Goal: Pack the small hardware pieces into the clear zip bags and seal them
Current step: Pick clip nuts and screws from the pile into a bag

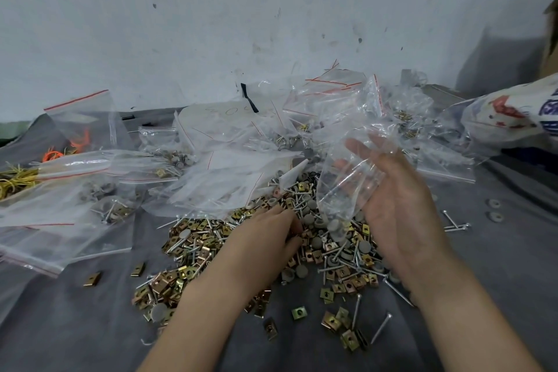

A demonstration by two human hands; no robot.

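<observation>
Left hand [265, 238] curled palm-down into the hardware pile [193, 251]. Its fingertips are buried, so can't tell if it has hold of anything. Right hand [395, 199] raised, palm up and fingers nearly straight, with a clear zip bag [347, 184] against them. Thumb blurred behind the plastic, so can't tell if it pinches. This bag hangs just above the pile, with a few grey caps and a screw dimly visible inside. Filled bags [111, 208] at left hold caps, screws and clips. Printed sack [513, 112] cut off at right edge.
</observation>
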